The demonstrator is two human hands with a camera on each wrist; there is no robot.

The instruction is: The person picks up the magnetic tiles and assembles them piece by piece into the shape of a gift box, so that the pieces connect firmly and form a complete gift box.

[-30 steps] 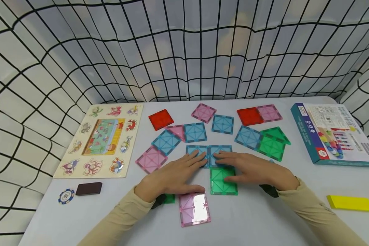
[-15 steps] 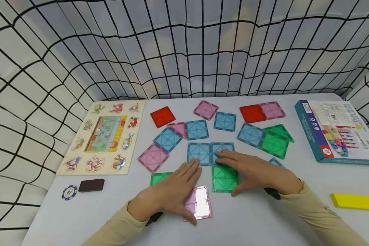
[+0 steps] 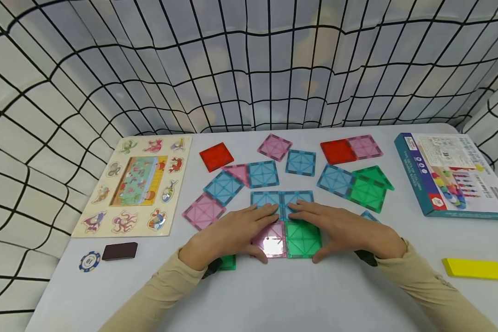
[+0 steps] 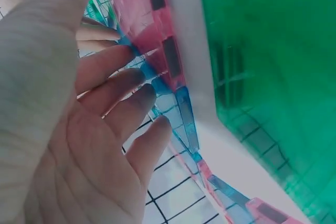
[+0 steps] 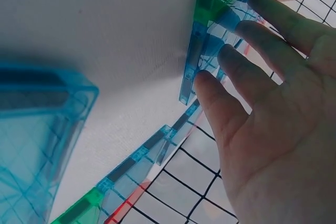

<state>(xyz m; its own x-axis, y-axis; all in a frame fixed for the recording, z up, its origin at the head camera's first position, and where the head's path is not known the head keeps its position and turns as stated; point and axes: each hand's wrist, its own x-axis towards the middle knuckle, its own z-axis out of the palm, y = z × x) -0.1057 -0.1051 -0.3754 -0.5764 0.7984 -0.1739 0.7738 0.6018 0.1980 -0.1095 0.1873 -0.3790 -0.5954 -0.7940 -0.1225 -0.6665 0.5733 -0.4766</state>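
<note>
Four see-through magnetic tiles form a two-by-two block on the white table: a left blue tile [image 3: 264,197] and right blue tile [image 3: 297,197] behind, a pink tile [image 3: 275,240] and a green tile [image 3: 302,240] in front. My left hand [image 3: 228,234] lies over the left side, fingertips on the left blue tile and thumb at the pink tile's near edge. My right hand [image 3: 345,226] has its fingertips on the right blue tile, its thumb beside the green tile's near corner. Both hands have extended fingers; in the left wrist view the fingers [image 4: 126,108] touch the tile edges.
Other tiles lie behind, including a red tile [image 3: 216,157] and a blue tile [image 3: 300,163]. Another green tile [image 3: 229,263] is partly under my left wrist. Left are an animal puzzle board [image 3: 101,177], a chip [image 3: 89,261] and a dark block [image 3: 120,251]; right, a box [image 3: 456,175] and yellow block [image 3: 474,269].
My left hand has pushed the pink tile away from me until it sits beside the green tile and behind it meets the blue one. The right hand's thumb has shifted off the green tile.
</note>
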